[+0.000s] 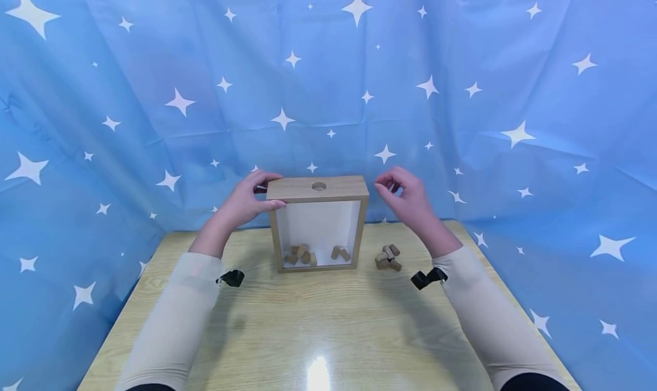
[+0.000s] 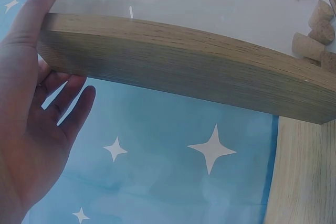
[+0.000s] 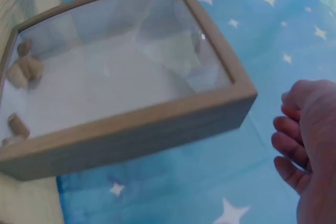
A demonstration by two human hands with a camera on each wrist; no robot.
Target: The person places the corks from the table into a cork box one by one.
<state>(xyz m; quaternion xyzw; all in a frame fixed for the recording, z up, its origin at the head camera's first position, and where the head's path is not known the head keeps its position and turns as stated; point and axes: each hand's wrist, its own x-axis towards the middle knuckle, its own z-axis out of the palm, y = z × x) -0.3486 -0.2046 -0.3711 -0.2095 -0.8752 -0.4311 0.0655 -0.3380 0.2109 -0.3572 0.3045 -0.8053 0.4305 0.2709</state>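
A wooden shadow box (image 1: 318, 189) stands upright on the table, with a clear front, a white back and a round hole (image 1: 319, 186) in its top. My left hand (image 1: 250, 196) grips its top left corner, thumb over the front edge and fingers behind. Several corks (image 1: 301, 254) lie along the bottom inside the box, in a left and a right group. Just right of the box's top edge, my right hand (image 1: 405, 194) hovers with loosely curled fingers (image 3: 289, 129); nothing shows between them. More corks (image 1: 388, 257) lie in a small heap on the table below it.
The wooden table (image 1: 318, 311) carries the box near its far edge. A blue curtain with white stars (image 1: 328, 94) hangs right behind and down both sides. Each wrist wears a black strap mount (image 1: 428, 278).
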